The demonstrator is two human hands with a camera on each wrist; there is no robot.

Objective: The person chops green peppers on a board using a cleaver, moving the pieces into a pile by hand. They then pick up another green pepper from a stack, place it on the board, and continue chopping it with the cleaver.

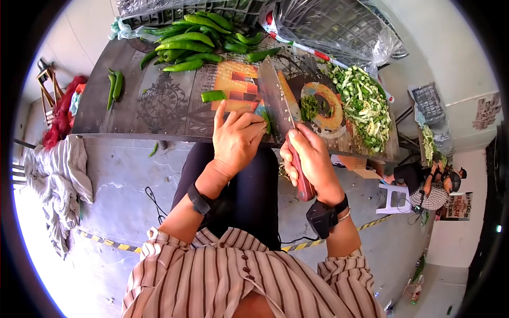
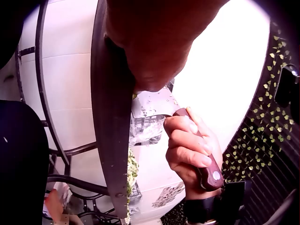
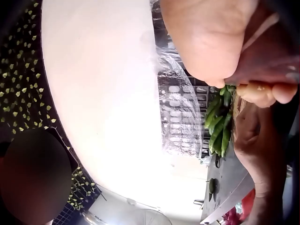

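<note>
A heap of whole green peppers [image 1: 196, 40] lies at the far side of the counter [image 1: 132, 111], long, glossy and slightly curved, with two more peppers [image 1: 114, 85] set apart near the left edge and a short cut piece [image 1: 213, 96] just beyond the left hand's fingertips. To the right a loose mound of chopped greens [image 1: 366, 106] spreads over the counter's printed covering, a dark surface patterned with a clock face and big orange letters. Crinkled clear plastic bags [image 1: 339, 26] sit behind the mound, over a wire crate. A grey cloth [image 1: 58, 180] hangs off to the left above the concrete floor, and a fallen pepper scrap [image 1: 154, 150] lies under the counter's near edge. The left hand [image 1: 237, 139] rests on the counter with fingers curled down, pressing a pepper [image 1: 266, 122] of which only a green sliver shows beside the blade. The right hand [image 1: 313, 161] is clenched round the reddish wooden handle of a cleaver [image 1: 275, 98], whose broad, flat, grey steel blade stands on edge right against the left hand's knuckles. The left wrist view shows the same grip from below, fingers wrapped over the riveted handle [image 2: 206, 166]. A striped shirt [image 1: 222, 275] fills the foreground.
</note>
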